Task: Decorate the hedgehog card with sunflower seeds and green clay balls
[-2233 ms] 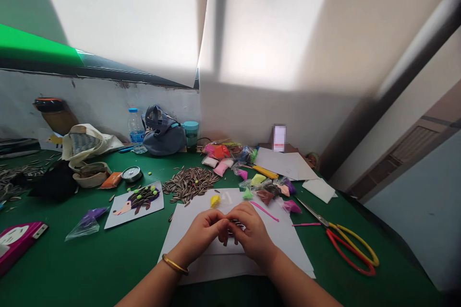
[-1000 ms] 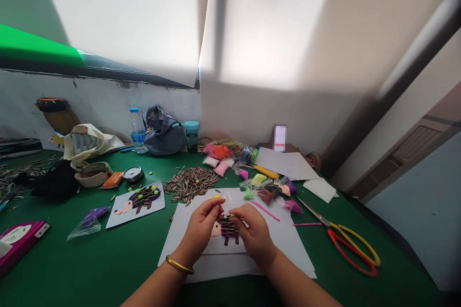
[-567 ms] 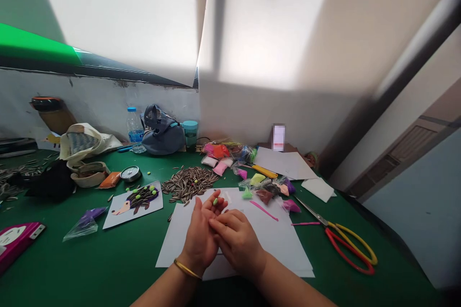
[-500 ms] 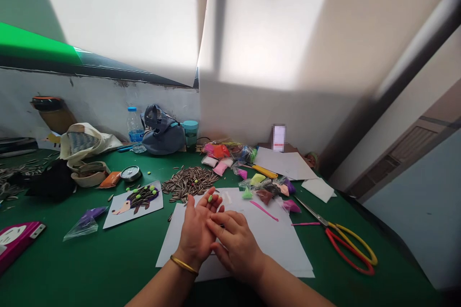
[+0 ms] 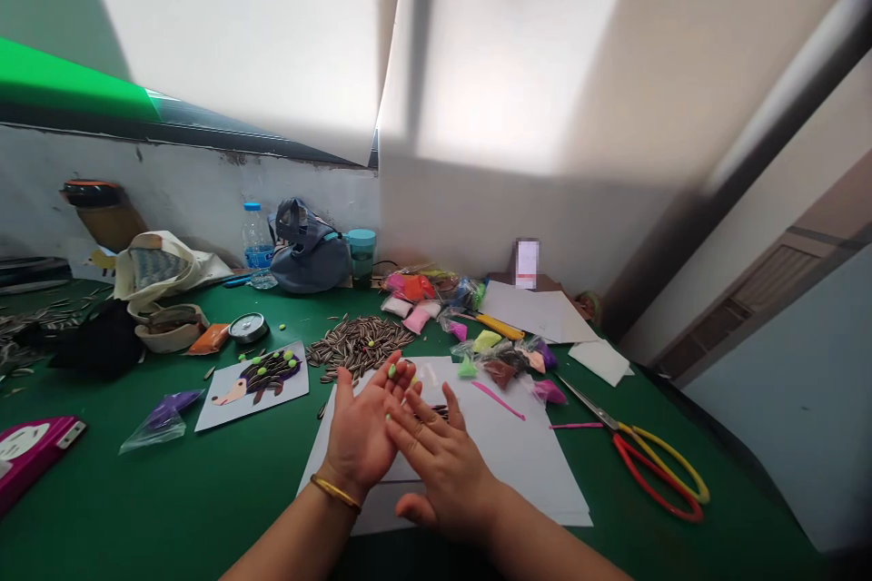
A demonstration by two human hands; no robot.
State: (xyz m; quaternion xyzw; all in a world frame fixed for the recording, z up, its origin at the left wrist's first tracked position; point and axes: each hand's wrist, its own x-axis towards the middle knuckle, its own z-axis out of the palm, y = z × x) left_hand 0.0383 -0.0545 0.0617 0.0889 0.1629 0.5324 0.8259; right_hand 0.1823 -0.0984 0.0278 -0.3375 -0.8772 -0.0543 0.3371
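Note:
My left hand (image 5: 364,427) is palm up above the white paper (image 5: 531,463), fingers spread a little, with a small green piece (image 5: 391,371) on its fingers. My right hand (image 5: 442,454) lies palm down over the edge of the left palm, its fingers stretched out. A bit of light green (image 5: 388,417) shows at its fingertips. Some dark striped seeds (image 5: 438,410) are partly visible on the paper behind the right fingers. Left of the hands is a card (image 5: 224,413) with a hedgehog made of seeds and green balls.
A seed pile (image 5: 354,343) lies behind the hands. Bags of coloured clay (image 5: 500,370) and a pink strip (image 5: 499,399) are at the paper's back right. Scissors (image 5: 617,425) lie at the right, a purple clay bag (image 5: 167,413) and a magenta object (image 5: 41,454) at the left.
My right hand's fingers have straightened and spread, uncovering seeds on the paper behind them. My left hand has shifted slightly left.

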